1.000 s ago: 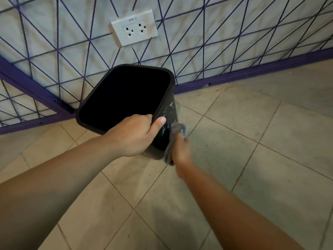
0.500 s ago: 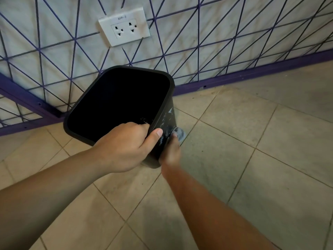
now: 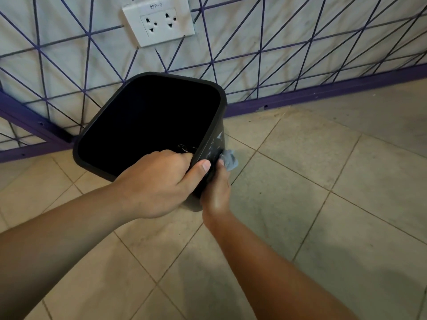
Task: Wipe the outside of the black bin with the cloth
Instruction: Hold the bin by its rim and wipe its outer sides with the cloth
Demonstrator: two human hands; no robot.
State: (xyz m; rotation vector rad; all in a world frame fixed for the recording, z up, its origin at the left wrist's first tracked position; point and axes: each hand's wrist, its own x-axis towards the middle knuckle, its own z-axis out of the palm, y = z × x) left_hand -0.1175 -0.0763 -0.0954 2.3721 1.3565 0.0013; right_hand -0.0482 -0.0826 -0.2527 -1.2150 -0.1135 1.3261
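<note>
A black bin with a square rounded rim is tilted toward me above the tiled floor, its dark inside showing. My left hand grips its near right rim, fingers inside and thumb on the outer wall. My right hand presses a small grey cloth against the bin's right outer side, which carries pale smears. Most of the cloth is hidden between my palm and the bin.
A white wall with purple diagonal lines and a purple skirting runs behind the bin. A white double socket sits on the wall above it. Beige floor tiles spread to the right and toward me.
My right hand has slid the cloth up and in along the bin's right side. The bin has tipped a little further with my left hand still on the rim.
</note>
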